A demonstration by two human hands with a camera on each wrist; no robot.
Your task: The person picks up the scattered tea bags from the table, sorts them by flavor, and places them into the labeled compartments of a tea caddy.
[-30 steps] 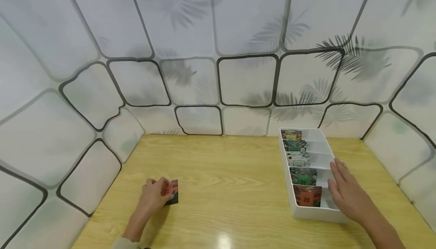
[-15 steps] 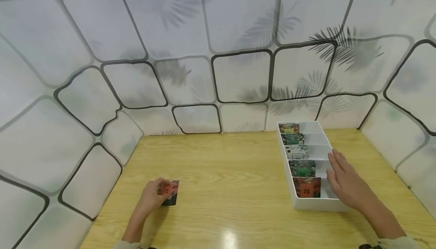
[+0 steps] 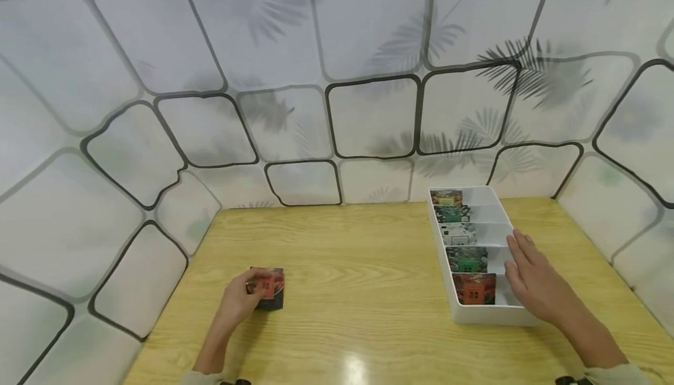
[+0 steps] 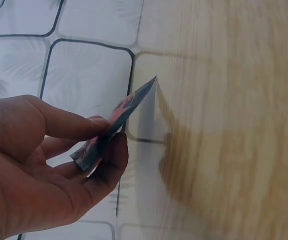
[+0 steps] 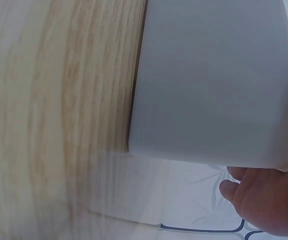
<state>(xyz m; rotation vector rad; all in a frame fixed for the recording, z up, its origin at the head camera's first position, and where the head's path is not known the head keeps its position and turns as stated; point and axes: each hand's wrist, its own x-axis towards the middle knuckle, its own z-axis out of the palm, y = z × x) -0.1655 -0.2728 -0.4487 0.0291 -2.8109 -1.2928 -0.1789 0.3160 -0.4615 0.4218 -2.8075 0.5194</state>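
My left hand (image 3: 238,301) pinches a small flat sachet (image 3: 274,300), red and black with a printed label, low over the left of the table. The left wrist view shows the sachet (image 4: 131,107) tilted between thumb and fingers, one corner pointing at the table. On the right stands a white divided box (image 3: 495,315), with a printed sachet in each compartment. A red one (image 3: 475,289) is nearest, a green-labelled one (image 3: 467,260) behind it. Straight fingers of my right hand (image 3: 542,285) rest on the box's right rim.
The light wooden table (image 3: 358,268) is bounded by patterned white walls (image 3: 379,116) at the back and both sides. In the right wrist view, the outer wall of the box (image 5: 208,85) fills much of the picture.
My left hand has shifted slightly right and away from me with the sachet, which now shows more of its face. My right hand stays on the box. The head view has tilted a little.
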